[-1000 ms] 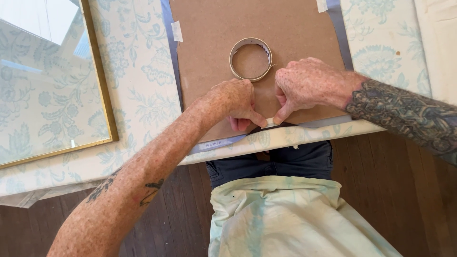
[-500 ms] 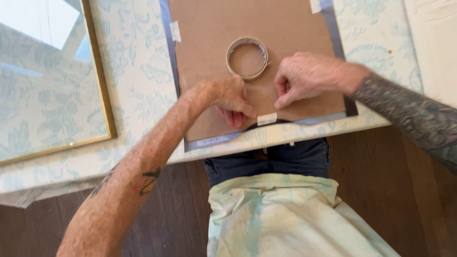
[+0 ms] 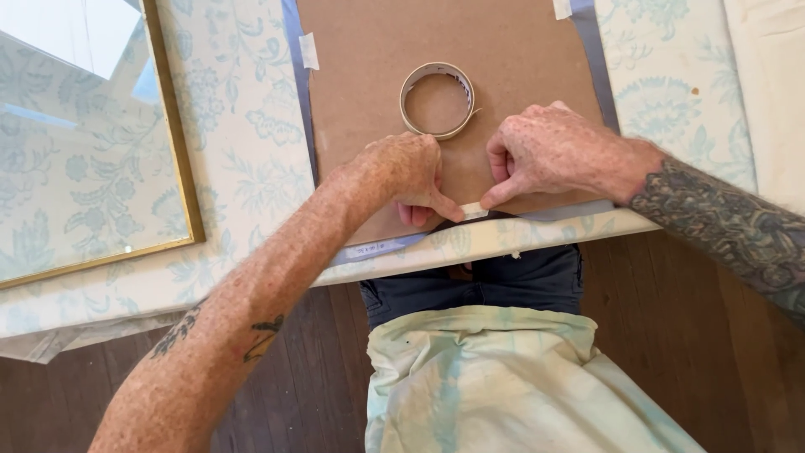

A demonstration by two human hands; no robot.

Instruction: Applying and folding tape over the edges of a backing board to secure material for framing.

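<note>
Two hands, left hand and right hand, pinch a short tape strip between meeting fingertips at lower centre frame, its long axis running left-right along the brown backing board edge.

Dark wood floor, floral-clothed table — daylight, perhaps window-lit

A single head-worn camera looks steeply down from close above the person's own torso, facing toward twelve o'clock across the near edge of the desk. Both forearms enter from six o'clock, and floorboards fill the lower frame. No second view shares this scene.
</note>
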